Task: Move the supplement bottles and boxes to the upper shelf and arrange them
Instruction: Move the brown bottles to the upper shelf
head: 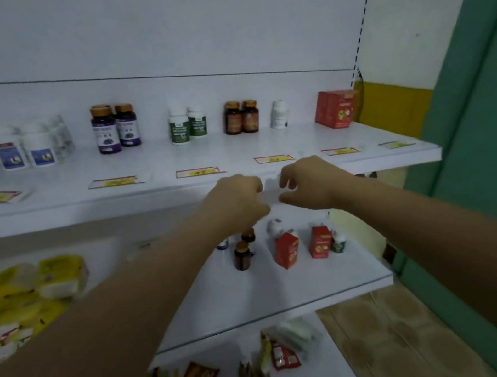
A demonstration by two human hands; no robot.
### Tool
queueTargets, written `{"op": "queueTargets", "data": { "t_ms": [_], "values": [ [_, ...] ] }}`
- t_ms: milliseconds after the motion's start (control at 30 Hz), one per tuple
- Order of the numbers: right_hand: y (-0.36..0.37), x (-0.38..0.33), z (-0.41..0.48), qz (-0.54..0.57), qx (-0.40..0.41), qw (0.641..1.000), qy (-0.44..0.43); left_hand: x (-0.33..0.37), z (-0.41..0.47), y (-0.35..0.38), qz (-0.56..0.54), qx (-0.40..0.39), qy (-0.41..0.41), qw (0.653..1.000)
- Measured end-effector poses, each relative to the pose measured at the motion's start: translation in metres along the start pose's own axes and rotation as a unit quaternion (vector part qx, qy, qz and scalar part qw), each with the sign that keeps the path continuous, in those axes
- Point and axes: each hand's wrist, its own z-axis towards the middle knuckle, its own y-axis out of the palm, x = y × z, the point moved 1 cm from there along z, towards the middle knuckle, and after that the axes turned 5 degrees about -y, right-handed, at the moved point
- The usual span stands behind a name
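Supplements stand in groups on the upper shelf [175, 194]: blurred white and blue-label bottles [24, 148] at the left, purple-label bottles [115, 128], green-label bottles [188, 126], amber bottles [241, 118], one white bottle [279, 114] and red boxes [334, 108]. On the middle shelf [292, 293] are two amber bottles [241, 256], a white bottle [275, 226], two red boxes [286, 249], and a small green-label bottle [339, 242]. My left hand [236, 200] and my right hand [306, 184] hover side by side before the upper shelf's front edge. Their fingers are loosely curled and hold nothing.
Price tags [198, 172] lie along the upper shelf's front. Yellow packs [31, 283] fill the middle shelf's left end. Snack packets [200, 376] lie on the bottom shelf. A green wall [482, 147] and tiled floor [400, 344] are at the right.
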Motion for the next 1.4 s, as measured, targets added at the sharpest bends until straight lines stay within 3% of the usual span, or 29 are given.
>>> {"op": "queueTargets", "data": {
  "t_ms": [167,500,700,867,1133,1233,1400],
  "values": [
    [0.039,0.062,-0.024,0.025,-0.029,0.998,0.044,0.016,0.008,0.064,-0.003,-0.090,-0.019,0.996],
    [0.144,0.099,0.057,0.056,-0.129,0.990,0.029,-0.070,0.088,0.160,-0.015,-0.190,-0.104,0.976],
    [0.222,0.115,0.128,0.098,-0.164,0.981,0.020,-0.112,0.141,0.218,-0.050,-0.191,-0.156,0.968],
    [0.260,0.124,0.173,0.123,-0.156,0.980,0.028,-0.120,0.179,0.245,-0.056,-0.137,-0.168,0.975],
    [0.310,0.126,0.263,0.090,-0.161,0.980,-0.075,-0.143,0.250,0.304,-0.053,-0.143,-0.163,0.975],
    [0.333,0.119,0.286,0.089,-0.179,0.977,-0.074,-0.147,0.258,0.317,-0.027,-0.136,-0.146,0.979],
    [0.360,0.113,0.296,0.141,-0.097,0.984,-0.039,-0.162,0.265,0.323,-0.045,-0.107,-0.171,0.979]
  ]
}}
